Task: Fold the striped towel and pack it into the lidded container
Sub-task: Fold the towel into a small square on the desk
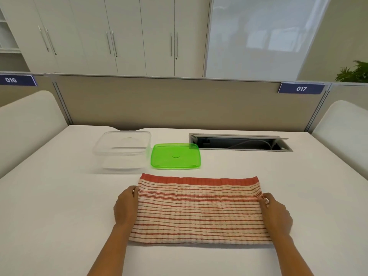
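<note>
Towel fold in progress; container stood open and ready.

The red-and-cream striped ribbed towel point(199, 210) lay flat on the white bench point(49, 206), a wide rectangle, apparently already doubled. The left hand point(125, 206) and right hand point(276, 212) each pinched a short end, likely to bring the ends together. Beyond it, the clear plastic container point(121, 152) sat empty, its green plastic lid point(175, 156) set beside it, leaving the opening free.

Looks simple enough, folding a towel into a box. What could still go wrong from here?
The striped towel looks far wider than the clear container, so too few folds may leave it bulging. The left hand and right hand pinch only its short edges, so the middle could sag or fold crooked. The green lid lies close beyond the towel and might get nudged.
</note>
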`<state>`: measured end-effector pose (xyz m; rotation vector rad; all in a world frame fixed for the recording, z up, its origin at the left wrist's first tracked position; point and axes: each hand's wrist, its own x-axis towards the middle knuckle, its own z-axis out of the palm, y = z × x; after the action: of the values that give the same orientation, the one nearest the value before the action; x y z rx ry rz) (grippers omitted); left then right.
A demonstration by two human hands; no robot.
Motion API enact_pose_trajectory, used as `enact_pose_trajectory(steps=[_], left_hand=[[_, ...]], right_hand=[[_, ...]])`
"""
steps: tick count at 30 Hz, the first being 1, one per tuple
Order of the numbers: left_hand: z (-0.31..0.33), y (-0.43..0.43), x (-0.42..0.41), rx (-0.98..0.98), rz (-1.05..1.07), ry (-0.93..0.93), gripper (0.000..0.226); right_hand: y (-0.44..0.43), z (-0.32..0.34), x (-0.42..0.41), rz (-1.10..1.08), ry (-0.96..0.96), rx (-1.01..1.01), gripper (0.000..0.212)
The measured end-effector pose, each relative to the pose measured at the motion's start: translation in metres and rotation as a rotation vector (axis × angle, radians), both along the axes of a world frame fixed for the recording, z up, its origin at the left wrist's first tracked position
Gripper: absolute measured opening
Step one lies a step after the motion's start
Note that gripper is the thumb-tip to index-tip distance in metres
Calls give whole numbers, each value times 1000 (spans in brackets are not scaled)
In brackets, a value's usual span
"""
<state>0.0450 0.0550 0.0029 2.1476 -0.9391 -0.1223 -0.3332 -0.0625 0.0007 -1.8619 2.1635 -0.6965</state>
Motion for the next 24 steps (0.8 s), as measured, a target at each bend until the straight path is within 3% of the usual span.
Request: enact_pose_trajectory(steps=[11,20,22,24], left_hand=[[-11,10,-3,22,-30,-99,28],[24,-5,-14,-42,55,-22,23],[45,-14,-26,-68,-41,68,25],[67,-23,-45,-94,-225,402,31]], right_hand=[[10,10,-14,-63,-34,75,31],[7,92,33,115,-197,8,26],[12,111,56,229,-208,27,24],[21,125,81,344,-211,73,25]])
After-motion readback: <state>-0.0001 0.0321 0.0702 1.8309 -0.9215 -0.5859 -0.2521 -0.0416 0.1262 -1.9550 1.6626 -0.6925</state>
